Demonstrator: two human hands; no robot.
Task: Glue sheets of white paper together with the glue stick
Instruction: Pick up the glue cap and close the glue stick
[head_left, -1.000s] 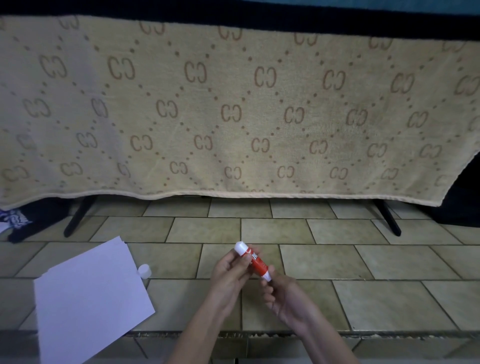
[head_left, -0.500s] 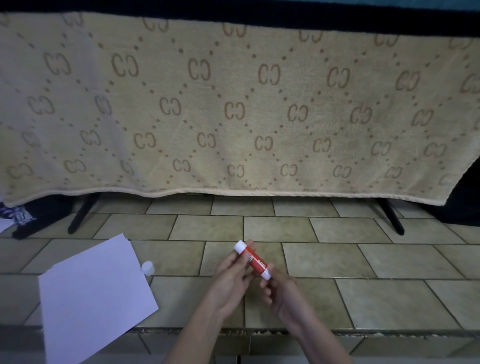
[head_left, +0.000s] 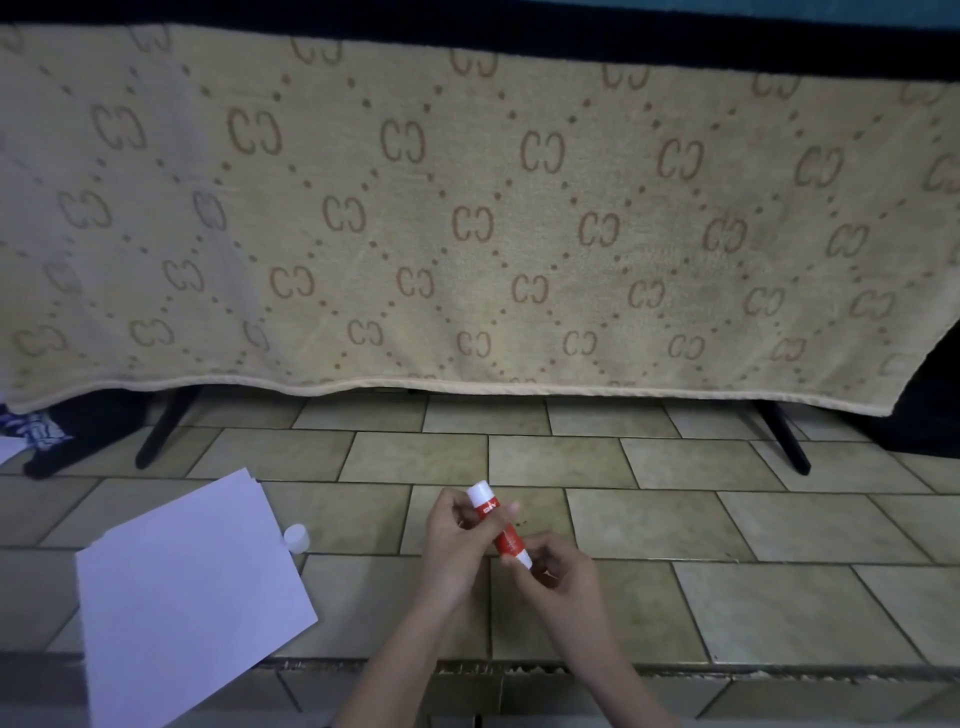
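Note:
A red and white glue stick (head_left: 496, 522) is held tilted above the tiled floor, its white top pointing up and away. My left hand (head_left: 457, 545) grips its upper body with fingers curled round it. My right hand (head_left: 556, 571) pinches its white lower end. A stack of white paper sheets (head_left: 192, 597) lies on the floor at the lower left, apart from both hands. A small white cap (head_left: 296, 536) stands on the tiles at the paper's right edge.
A beige patterned towel (head_left: 467, 218) hangs over a rack with black legs (head_left: 782, 436) across the back. Dark cloth (head_left: 57, 436) lies at the far left. A step edge (head_left: 675, 670) runs along the tiles near me.
The glue stick has turned a little more upright between my hands. Both hands keep their hold on it. The view has shifted slightly.

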